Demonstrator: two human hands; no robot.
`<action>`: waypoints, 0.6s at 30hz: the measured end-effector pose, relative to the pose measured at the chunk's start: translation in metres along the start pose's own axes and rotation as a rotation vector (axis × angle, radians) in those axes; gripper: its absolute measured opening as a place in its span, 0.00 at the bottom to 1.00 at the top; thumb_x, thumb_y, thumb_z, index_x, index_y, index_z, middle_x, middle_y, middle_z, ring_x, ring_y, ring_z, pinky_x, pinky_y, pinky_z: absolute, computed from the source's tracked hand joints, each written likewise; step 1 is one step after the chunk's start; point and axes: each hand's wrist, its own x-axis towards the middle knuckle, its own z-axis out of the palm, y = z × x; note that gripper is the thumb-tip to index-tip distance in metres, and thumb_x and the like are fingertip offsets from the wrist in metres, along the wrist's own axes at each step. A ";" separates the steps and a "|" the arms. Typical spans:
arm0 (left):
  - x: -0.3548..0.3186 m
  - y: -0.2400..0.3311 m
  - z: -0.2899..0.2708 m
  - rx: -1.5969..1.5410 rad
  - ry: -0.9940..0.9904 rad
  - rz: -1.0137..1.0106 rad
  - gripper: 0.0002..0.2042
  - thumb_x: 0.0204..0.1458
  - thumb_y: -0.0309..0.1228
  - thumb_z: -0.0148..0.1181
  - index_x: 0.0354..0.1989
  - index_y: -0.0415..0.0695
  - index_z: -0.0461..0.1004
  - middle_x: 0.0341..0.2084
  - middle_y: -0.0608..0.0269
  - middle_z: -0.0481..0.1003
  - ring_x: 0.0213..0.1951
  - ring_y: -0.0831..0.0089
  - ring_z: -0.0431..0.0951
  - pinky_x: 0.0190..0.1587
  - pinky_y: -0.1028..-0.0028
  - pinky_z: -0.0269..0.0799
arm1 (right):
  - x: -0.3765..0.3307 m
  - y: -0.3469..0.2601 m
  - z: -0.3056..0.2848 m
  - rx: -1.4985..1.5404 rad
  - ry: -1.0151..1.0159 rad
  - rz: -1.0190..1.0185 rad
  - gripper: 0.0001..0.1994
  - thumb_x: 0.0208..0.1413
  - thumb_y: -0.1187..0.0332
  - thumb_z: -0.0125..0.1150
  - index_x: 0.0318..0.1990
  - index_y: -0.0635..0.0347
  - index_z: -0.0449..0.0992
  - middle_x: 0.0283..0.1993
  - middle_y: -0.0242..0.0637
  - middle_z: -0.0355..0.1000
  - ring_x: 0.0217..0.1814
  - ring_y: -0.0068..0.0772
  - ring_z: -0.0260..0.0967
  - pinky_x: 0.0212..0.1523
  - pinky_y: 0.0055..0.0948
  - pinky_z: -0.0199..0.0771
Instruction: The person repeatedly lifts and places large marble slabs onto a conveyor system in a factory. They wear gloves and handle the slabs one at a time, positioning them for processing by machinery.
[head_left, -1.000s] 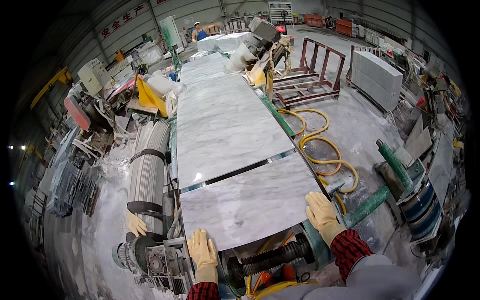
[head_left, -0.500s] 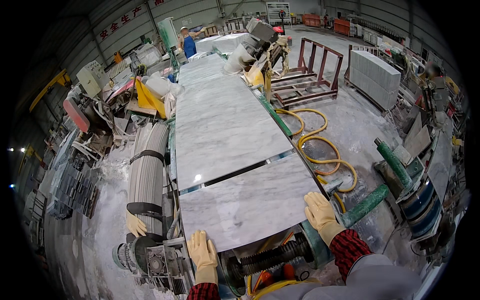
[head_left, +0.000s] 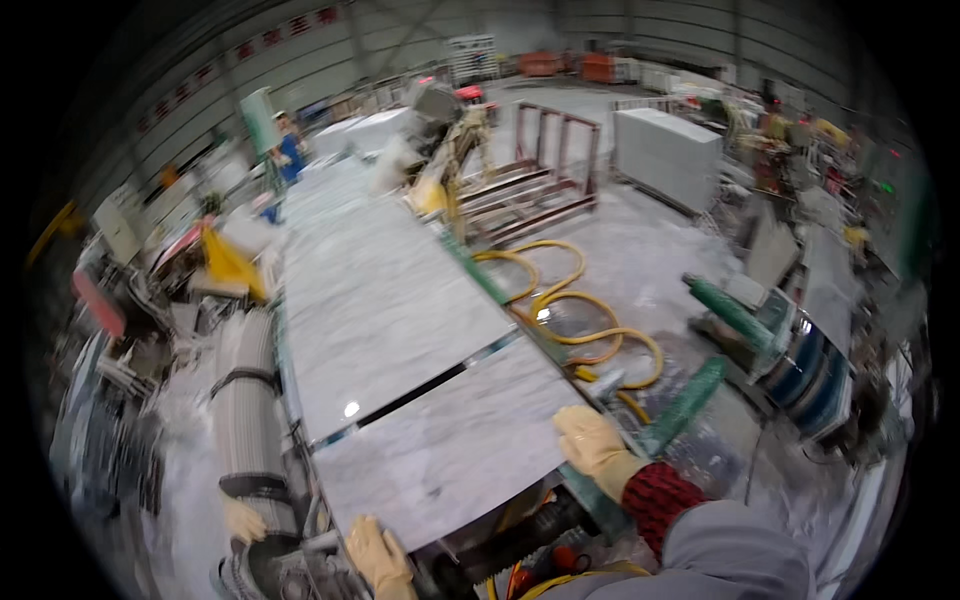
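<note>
A grey-veined, polished stone slab [head_left: 440,455] lies flat on the conveyor in front of me. Beyond a narrow dark gap is a longer slab [head_left: 380,290] of the same stone. My left hand [head_left: 378,557], in a cream rubber glove, rests at the near left corner of the close slab, fingers stretched out. At its right edge lies my right hand [head_left: 597,447], gloved alike, its fingers extended over the stone. The undersides of both hands are hidden, and the picture is blurred by motion.
A strapped grey roll [head_left: 245,410] stands left of the conveyor, with a loose glove [head_left: 243,520] on it. Yellow hose [head_left: 600,335] coils on the right floor near a green roller [head_left: 685,405]. Further off are a metal rack [head_left: 530,180] and a person in blue [head_left: 290,150].
The view has swung to the right, so the scene sits further left and is blurred. Both hands stay at the near slab's edges, and the gap between slabs looks about the same.
</note>
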 end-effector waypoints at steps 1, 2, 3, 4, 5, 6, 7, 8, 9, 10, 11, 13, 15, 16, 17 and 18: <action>-0.027 -0.019 0.001 0.025 0.022 -0.053 0.22 0.65 0.30 0.60 0.66 0.37 0.75 0.66 0.34 0.74 0.70 0.35 0.70 0.75 0.40 0.58 | 0.018 -0.017 -0.005 0.066 -0.027 -0.040 0.22 0.61 0.65 0.66 0.61 0.63 0.77 0.61 0.51 0.76 0.65 0.59 0.72 0.72 0.53 0.69; -0.031 -0.025 0.005 0.033 0.034 -0.080 0.22 0.67 0.30 0.60 0.69 0.38 0.74 0.67 0.34 0.74 0.72 0.34 0.69 0.76 0.40 0.57 | 0.022 -0.017 -0.009 0.046 -0.029 -0.041 0.22 0.61 0.65 0.66 0.61 0.63 0.77 0.61 0.50 0.76 0.66 0.58 0.72 0.72 0.52 0.69; -0.023 -0.017 0.002 0.046 0.025 -0.058 0.23 0.68 0.34 0.59 0.69 0.39 0.75 0.67 0.36 0.75 0.70 0.37 0.70 0.75 0.43 0.60 | 0.022 -0.015 -0.008 0.037 -0.036 -0.045 0.22 0.62 0.65 0.66 0.61 0.63 0.77 0.61 0.50 0.77 0.66 0.58 0.72 0.72 0.52 0.69; -0.019 -0.010 -0.008 0.072 0.020 -0.046 0.23 0.69 0.38 0.58 0.69 0.41 0.75 0.67 0.38 0.75 0.69 0.39 0.72 0.75 0.45 0.62 | 0.020 -0.015 -0.006 0.041 -0.043 -0.059 0.21 0.62 0.65 0.66 0.61 0.64 0.77 0.60 0.50 0.77 0.66 0.57 0.72 0.71 0.51 0.70; -0.015 -0.005 -0.012 0.101 0.018 -0.039 0.24 0.70 0.41 0.57 0.70 0.42 0.76 0.67 0.40 0.75 0.68 0.41 0.74 0.74 0.48 0.64 | 0.016 -0.017 -0.011 0.041 -0.015 -0.042 0.21 0.63 0.65 0.66 0.60 0.64 0.77 0.60 0.49 0.77 0.66 0.56 0.73 0.72 0.51 0.70; -0.013 -0.003 -0.010 0.082 0.001 -0.030 0.24 0.71 0.40 0.56 0.71 0.41 0.75 0.67 0.40 0.75 0.69 0.41 0.72 0.75 0.47 0.62 | 0.011 -0.014 -0.009 0.023 0.010 -0.044 0.21 0.63 0.65 0.66 0.61 0.64 0.77 0.60 0.50 0.77 0.66 0.56 0.73 0.72 0.51 0.70; -0.009 0.002 -0.012 0.064 -0.017 -0.028 0.24 0.71 0.39 0.55 0.71 0.41 0.74 0.68 0.40 0.74 0.70 0.40 0.70 0.76 0.46 0.60 | 0.007 -0.011 -0.009 0.008 0.029 -0.050 0.21 0.63 0.65 0.66 0.61 0.64 0.77 0.61 0.50 0.77 0.66 0.55 0.73 0.72 0.52 0.70; -0.007 0.008 -0.015 0.047 -0.036 -0.027 0.24 0.72 0.37 0.54 0.72 0.40 0.74 0.69 0.40 0.73 0.71 0.39 0.69 0.78 0.45 0.57 | 0.004 -0.009 -0.009 -0.006 0.048 -0.057 0.21 0.63 0.65 0.66 0.61 0.64 0.77 0.61 0.50 0.76 0.67 0.55 0.73 0.73 0.52 0.69; -0.005 0.014 -0.020 0.053 -0.013 -0.029 0.24 0.72 0.37 0.55 0.72 0.41 0.74 0.70 0.41 0.73 0.72 0.40 0.68 0.78 0.46 0.58 | 0.001 -0.007 -0.008 0.004 0.003 -0.035 0.22 0.63 0.65 0.66 0.63 0.64 0.76 0.64 0.50 0.76 0.67 0.55 0.73 0.74 0.53 0.68; -0.012 0.005 -0.014 0.057 -0.032 -0.065 0.24 0.71 0.35 0.56 0.72 0.40 0.73 0.70 0.39 0.72 0.73 0.39 0.68 0.78 0.44 0.57 | 0.003 -0.009 -0.006 0.004 -0.020 -0.035 0.22 0.63 0.65 0.66 0.63 0.64 0.76 0.64 0.51 0.76 0.68 0.55 0.73 0.74 0.53 0.68; -0.018 -0.006 -0.003 0.060 -0.049 -0.099 0.23 0.70 0.32 0.58 0.72 0.40 0.72 0.70 0.36 0.72 0.73 0.37 0.67 0.78 0.42 0.56 | 0.004 -0.010 -0.003 0.003 -0.041 -0.035 0.23 0.63 0.65 0.66 0.63 0.64 0.76 0.64 0.51 0.76 0.68 0.55 0.73 0.74 0.53 0.68; -0.025 -0.017 0.005 0.061 -0.076 -0.144 0.24 0.69 0.30 0.59 0.72 0.39 0.71 0.70 0.34 0.71 0.74 0.36 0.66 0.78 0.40 0.54 | 0.005 -0.010 0.000 0.003 -0.051 -0.036 0.23 0.63 0.65 0.66 0.63 0.63 0.76 0.64 0.51 0.76 0.68 0.55 0.72 0.75 0.53 0.68; -0.026 -0.015 0.006 0.058 -0.096 -0.166 0.25 0.69 0.31 0.59 0.73 0.39 0.70 0.71 0.35 0.70 0.75 0.36 0.66 0.79 0.39 0.53 | 0.002 -0.009 0.000 0.007 -0.030 -0.038 0.22 0.64 0.64 0.66 0.63 0.63 0.76 0.64 0.50 0.76 0.68 0.55 0.72 0.75 0.52 0.67; -0.023 -0.009 0.000 0.053 -0.078 -0.129 0.25 0.70 0.34 0.58 0.73 0.40 0.71 0.71 0.36 0.71 0.74 0.37 0.66 0.79 0.41 0.54 | 0.000 -0.008 0.000 0.009 -0.038 -0.033 0.22 0.64 0.64 0.65 0.63 0.63 0.76 0.65 0.50 0.76 0.69 0.55 0.72 0.75 0.52 0.67; -0.017 0.000 -0.010 0.048 -0.059 -0.090 0.25 0.70 0.37 0.57 0.73 0.40 0.72 0.70 0.37 0.71 0.74 0.38 0.67 0.79 0.44 0.56 | -0.002 -0.007 -0.002 0.011 -0.044 -0.026 0.22 0.64 0.64 0.65 0.63 0.62 0.76 0.65 0.50 0.75 0.69 0.55 0.71 0.75 0.52 0.66; -0.014 0.005 -0.015 0.043 -0.041 -0.050 0.25 0.71 0.39 0.57 0.73 0.41 0.73 0.70 0.39 0.72 0.73 0.40 0.67 0.78 0.46 0.57 | -0.004 -0.006 -0.004 0.012 -0.050 -0.019 0.22 0.64 0.64 0.65 0.64 0.62 0.76 0.65 0.50 0.75 0.69 0.55 0.71 0.75 0.52 0.66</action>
